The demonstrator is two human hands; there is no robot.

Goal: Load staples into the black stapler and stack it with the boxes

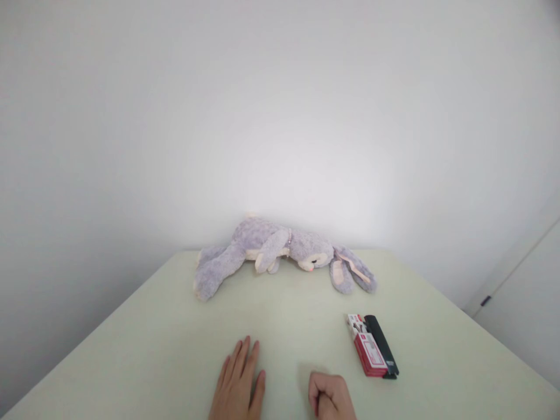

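Note:
My left hand (236, 385) lies flat on the pale green table, palm down, fingers stretched forward and nothing under them that I can see. To its right, my right hand (330, 396) is curled into a fist on the tabletop; whether anything is inside is hidden. Nearest to that fist, further right, lie a red-and-white box (371, 354) and a smaller white box (356, 325) with a picture on it. Against them rests a long black stapler (381, 344). Neither hand touches these things.
A lilac plush rabbit (262, 236) lies on its side along the table's far edge, ears to the right and legs to the left. Behind the table (144, 350) rises a white wall (280, 116). A white door or panel (525, 315) with a dark fitting is at right.

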